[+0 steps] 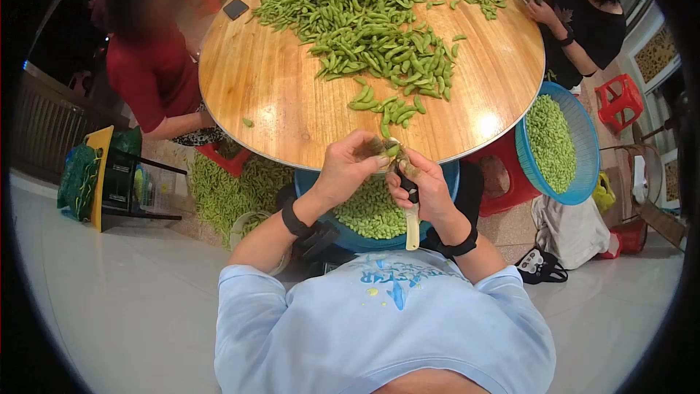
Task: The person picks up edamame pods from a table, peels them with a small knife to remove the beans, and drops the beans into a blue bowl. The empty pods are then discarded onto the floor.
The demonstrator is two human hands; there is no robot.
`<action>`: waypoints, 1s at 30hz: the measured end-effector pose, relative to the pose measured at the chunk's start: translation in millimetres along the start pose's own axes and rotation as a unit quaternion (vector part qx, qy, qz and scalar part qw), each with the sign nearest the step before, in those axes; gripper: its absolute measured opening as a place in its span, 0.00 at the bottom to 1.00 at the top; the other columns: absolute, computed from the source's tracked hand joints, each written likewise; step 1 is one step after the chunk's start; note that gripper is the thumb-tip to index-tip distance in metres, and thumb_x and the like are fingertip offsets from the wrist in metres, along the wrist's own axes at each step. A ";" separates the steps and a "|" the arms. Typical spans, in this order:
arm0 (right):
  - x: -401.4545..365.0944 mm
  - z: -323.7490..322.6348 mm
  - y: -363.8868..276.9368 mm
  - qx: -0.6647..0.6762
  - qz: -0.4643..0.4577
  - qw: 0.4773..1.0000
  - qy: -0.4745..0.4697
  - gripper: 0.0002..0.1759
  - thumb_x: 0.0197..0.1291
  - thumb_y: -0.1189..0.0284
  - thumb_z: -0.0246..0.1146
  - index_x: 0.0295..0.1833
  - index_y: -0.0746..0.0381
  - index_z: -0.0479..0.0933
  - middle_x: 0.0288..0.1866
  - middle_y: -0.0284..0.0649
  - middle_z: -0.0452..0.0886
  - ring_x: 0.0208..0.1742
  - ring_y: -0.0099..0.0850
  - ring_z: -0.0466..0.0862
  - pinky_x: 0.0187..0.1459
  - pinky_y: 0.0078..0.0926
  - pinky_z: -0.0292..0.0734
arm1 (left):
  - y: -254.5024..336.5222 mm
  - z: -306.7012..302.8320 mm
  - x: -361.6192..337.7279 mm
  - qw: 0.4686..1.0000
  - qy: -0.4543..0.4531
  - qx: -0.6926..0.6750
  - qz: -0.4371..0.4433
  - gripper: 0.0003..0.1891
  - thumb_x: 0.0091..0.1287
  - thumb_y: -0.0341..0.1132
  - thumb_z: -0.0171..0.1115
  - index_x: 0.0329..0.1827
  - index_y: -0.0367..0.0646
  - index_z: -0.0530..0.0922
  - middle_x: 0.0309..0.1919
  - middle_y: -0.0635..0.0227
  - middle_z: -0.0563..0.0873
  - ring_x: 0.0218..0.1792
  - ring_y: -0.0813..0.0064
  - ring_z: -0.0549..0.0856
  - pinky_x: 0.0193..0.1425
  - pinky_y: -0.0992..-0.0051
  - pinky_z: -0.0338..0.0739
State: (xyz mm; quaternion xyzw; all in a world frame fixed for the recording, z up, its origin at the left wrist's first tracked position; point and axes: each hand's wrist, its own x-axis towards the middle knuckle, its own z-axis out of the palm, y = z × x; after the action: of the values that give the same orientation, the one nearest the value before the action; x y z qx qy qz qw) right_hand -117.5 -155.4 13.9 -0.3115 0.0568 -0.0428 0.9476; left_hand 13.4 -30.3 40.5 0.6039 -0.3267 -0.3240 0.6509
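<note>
Near the front edge of the round wooden table, my left hand (348,168) pinches a green pod (394,151) between thumb and fingers. Close against it, my right hand (426,184) is wrapped round a small tool (413,226) with a black and cream handle pointing down; its upper end is hidden by the fingers. Both hands are above a blue basket (350,239) of shelled green beans. Just beyond them, a few pods (397,111) lie on the table, in front of a large heap of pods (357,0).
The table (255,87) holds a phone (235,9). A person in red (149,66) sits left, another in black (590,14) at upper right. A second blue basket (594,147) of beans stands right, near red stools (620,102). Empty pods (226,197) cover the floor left.
</note>
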 end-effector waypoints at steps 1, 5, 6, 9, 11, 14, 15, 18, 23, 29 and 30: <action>-0.7 0.0 0.4 -0.001 0.000 1.000 0.000 0.14 0.72 0.71 0.48 0.59 0.63 0.69 0.34 0.37 0.73 0.25 0.21 0.69 0.20 0.14 0.64 | 0.4 0.5 0.1 1.000 0.014 0.007 -0.015 0.09 0.62 0.25 0.66 0.44 0.37 0.78 0.32 0.72 0.82 0.28 0.87 0.79 0.28 0.86 0.74; -5.7 1.2 0.7 -0.046 -0.010 0.999 0.000 0.19 0.72 0.70 0.50 0.65 0.63 0.66 0.32 0.37 0.71 0.24 0.21 0.68 0.21 0.14 0.64 | -2.5 -3.4 0.9 0.999 0.005 0.018 -0.042 0.09 0.61 0.25 0.67 0.43 0.38 0.78 0.31 0.72 0.82 0.27 0.87 0.79 0.26 0.86 0.74; -6.5 1.7 0.2 -0.043 -0.006 0.999 0.002 0.20 0.72 0.70 0.50 0.66 0.63 0.65 0.32 0.37 0.71 0.24 0.21 0.68 0.21 0.15 0.65 | -1.8 -3.5 0.8 0.999 -0.003 0.000 -0.042 0.09 0.61 0.25 0.67 0.43 0.37 0.78 0.32 0.72 0.82 0.27 0.86 0.79 0.27 0.85 0.75; -4.9 2.9 0.3 -0.092 -0.021 0.996 0.010 0.21 0.72 0.71 0.50 0.67 0.63 0.65 0.31 0.36 0.71 0.23 0.20 0.67 0.22 0.15 0.65 | -5.7 -4.7 1.9 0.999 -0.015 -0.028 -0.038 0.09 0.61 0.24 0.66 0.43 0.36 0.78 0.32 0.71 0.82 0.27 0.84 0.80 0.29 0.83 0.77; -6.3 4.5 0.6 -0.105 -0.036 0.994 0.016 0.21 0.71 0.72 0.50 0.67 0.63 0.65 0.31 0.36 0.71 0.23 0.20 0.67 0.22 0.15 0.65 | -6.2 -5.0 3.2 0.999 -0.017 -0.039 -0.031 0.09 0.61 0.24 0.66 0.43 0.36 0.77 0.32 0.70 0.82 0.27 0.83 0.80 0.30 0.81 0.78; -5.3 3.1 2.8 -0.133 -0.056 0.989 0.028 0.20 0.71 0.73 0.50 0.66 0.63 0.67 0.31 0.36 0.71 0.23 0.19 0.67 0.22 0.14 0.64 | -6.5 -6.0 3.3 0.997 -0.030 -0.067 -0.036 0.09 0.60 0.23 0.66 0.43 0.35 0.77 0.32 0.68 0.82 0.28 0.80 0.81 0.31 0.79 0.79; -4.9 2.1 2.9 -0.151 -0.062 0.986 0.033 0.20 0.71 0.73 0.50 0.66 0.64 0.67 0.31 0.35 0.71 0.23 0.19 0.67 0.22 0.14 0.64 | -10.9 -7.6 5.2 0.991 -0.046 -0.118 -0.047 0.09 0.60 0.23 0.66 0.43 0.35 0.77 0.33 0.67 0.83 0.29 0.79 0.82 0.31 0.79 0.79; -5.4 -0.1 -0.5 -0.093 -0.025 0.995 0.017 0.22 0.71 0.73 0.49 0.69 0.62 0.66 0.31 0.35 0.72 0.23 0.18 0.67 0.20 0.14 0.63 | -15.0 -12.5 9.8 0.961 -0.077 -0.239 -0.115 0.10 0.60 0.22 0.65 0.44 0.35 0.77 0.34 0.66 0.83 0.30 0.78 0.82 0.30 0.78 0.80; -6.6 -4.5 -4.5 0.008 0.023 0.999 0.036 0.15 0.70 0.74 0.52 0.60 0.63 0.72 0.32 0.37 0.74 0.22 0.19 0.67 0.19 0.13 0.63 | -13.8 -7.0 8.9 0.952 -0.089 -0.249 -0.154 0.09 0.61 0.24 0.65 0.43 0.34 0.77 0.34 0.67 0.83 0.31 0.78 0.83 0.30 0.77 0.79; -7.2 1.7 -2.6 0.041 0.048 0.996 0.069 0.11 0.69 0.73 0.55 0.54 0.63 0.73 0.33 0.40 0.76 0.22 0.21 0.68 0.18 0.14 0.63 | -4.7 -6.9 1.3 0.866 -0.033 0.402 0.295 0.12 0.55 0.23 0.65 0.42 0.33 0.75 0.28 0.55 0.80 0.27 0.71 0.82 0.31 0.74 0.76; -7.4 2.3 -1.9 0.046 0.050 0.996 0.063 0.11 0.69 0.73 0.55 0.54 0.63 0.73 0.33 0.40 0.76 0.22 0.21 0.68 0.18 0.14 0.63 | -6.7 -8.5 1.7 0.866 -0.033 0.402 0.295 0.12 0.55 0.23 0.65 0.42 0.33 0.75 0.28 0.55 0.80 0.27 0.71 0.82 0.31 0.74 0.76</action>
State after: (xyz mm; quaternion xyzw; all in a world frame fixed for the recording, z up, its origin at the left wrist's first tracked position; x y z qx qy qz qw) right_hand -124.6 -154.7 17.5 -0.2608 0.1294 -0.0174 0.9565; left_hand 21.1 -27.2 33.3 0.6777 -0.6128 0.0229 0.4058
